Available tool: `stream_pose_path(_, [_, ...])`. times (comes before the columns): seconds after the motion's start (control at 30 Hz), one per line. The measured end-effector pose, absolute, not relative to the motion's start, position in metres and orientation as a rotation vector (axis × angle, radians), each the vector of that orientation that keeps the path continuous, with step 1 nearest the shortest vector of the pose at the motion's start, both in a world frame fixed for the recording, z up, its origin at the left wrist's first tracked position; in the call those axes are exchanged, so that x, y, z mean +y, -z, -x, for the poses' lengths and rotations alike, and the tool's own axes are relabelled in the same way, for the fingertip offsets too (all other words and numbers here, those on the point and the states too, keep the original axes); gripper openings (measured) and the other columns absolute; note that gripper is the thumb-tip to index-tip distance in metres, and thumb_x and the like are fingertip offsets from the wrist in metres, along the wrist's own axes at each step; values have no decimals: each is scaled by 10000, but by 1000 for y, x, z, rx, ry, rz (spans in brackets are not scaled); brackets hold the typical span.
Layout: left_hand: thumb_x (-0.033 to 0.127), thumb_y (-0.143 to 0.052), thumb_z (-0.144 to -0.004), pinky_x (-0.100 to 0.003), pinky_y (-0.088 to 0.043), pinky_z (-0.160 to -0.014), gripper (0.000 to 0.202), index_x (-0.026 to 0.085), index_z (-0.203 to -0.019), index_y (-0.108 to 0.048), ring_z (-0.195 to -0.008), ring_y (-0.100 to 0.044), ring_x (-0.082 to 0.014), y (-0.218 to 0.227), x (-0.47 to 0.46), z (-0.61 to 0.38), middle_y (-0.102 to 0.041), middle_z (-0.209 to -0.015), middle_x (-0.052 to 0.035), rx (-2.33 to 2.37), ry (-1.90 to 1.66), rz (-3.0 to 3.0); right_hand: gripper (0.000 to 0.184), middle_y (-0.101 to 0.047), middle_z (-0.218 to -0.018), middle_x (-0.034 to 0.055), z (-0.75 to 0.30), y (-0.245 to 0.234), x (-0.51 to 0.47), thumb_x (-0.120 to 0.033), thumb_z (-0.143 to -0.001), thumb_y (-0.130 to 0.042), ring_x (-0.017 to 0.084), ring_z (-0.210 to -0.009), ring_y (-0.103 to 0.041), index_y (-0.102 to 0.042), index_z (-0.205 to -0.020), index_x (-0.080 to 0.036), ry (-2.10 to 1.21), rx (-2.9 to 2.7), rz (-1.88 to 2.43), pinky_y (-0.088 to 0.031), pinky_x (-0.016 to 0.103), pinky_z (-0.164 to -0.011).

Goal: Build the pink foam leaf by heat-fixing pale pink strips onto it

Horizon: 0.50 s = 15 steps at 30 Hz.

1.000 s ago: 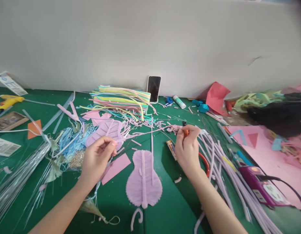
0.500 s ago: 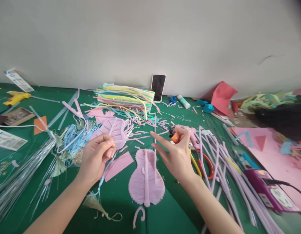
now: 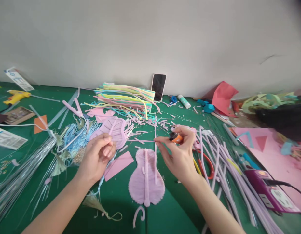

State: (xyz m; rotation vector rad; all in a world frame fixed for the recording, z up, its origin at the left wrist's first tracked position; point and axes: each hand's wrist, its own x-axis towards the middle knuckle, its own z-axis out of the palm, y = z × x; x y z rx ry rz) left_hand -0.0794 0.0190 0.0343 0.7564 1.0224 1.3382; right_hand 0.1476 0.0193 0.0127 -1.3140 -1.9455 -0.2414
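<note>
A thin lilac pipe cleaner point(image 3: 140, 140) stretches level between my two hands. My left hand point(image 3: 98, 156) pinches its left end between thumb and forefinger. The fingertips of my right hand point(image 3: 181, 152) close on its right end. An orange and black object point(image 3: 176, 138), perhaps a lighter, shows between the right thumb and fingers; whether it is gripped I cannot tell. Below lies a gourd-shaped lilac piece point(image 3: 138, 185) of pipe cleaners, with a centre rib and a straight lilac stem point(image 3: 155, 165) along its right side. A second lilac piece point(image 3: 118, 130) lies behind my left hand.
Multicoloured pipe cleaners point(image 3: 123, 97) and a phone point(image 3: 158, 86) are at the back. Red-handled pliers point(image 3: 206, 165), loose lilac stems point(image 3: 223, 165) and a purple power strip point(image 3: 269, 191) lie right. Blue tassels point(image 3: 74, 143) and a yellow glue gun point(image 3: 17, 97) lie left.
My right fingertips have come down and closed on the pipe cleaner's end, which is now held level. My left hand has barely moved.
</note>
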Motion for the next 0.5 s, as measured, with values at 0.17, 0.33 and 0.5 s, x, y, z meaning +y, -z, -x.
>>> stream_pose_path(0.17, [353,-639,-801,-180,-259,-390,263,186,-629,-531,-450,-373,-69,-25,18,83,-410,-488,52,1055,-1414,-870,134,-322,-1098,99,-149,-21,17,-251,-858,-601,255,-1033,-408,-731,-885,-235,270,-1957,1315,-469,426,-825])
stream_pose_path(0.33, [631,-696,-665,-201,-352,-410,500,211,-934,-683,-552,-503,-97,-10,13,88,-599,-739,-13,1066,-1438,-1165,163,-309,-1136,104,-149,-24,15,-254,-873,-570,260,-1037,-414,-732,-874,-234,181,-2007,1350,-475,442,-833])
stream_pose_path(0.5, [638,-712,-623,-222,-461,-462,535,212,-948,-721,-597,-570,-130,-14,7,82,-675,-809,-44,1128,-1349,-1321,174,-298,-1122,99,-148,-22,12,-256,-887,-540,275,-1094,-413,-714,-881,-241,-47,-2102,1407,-480,462,-879])
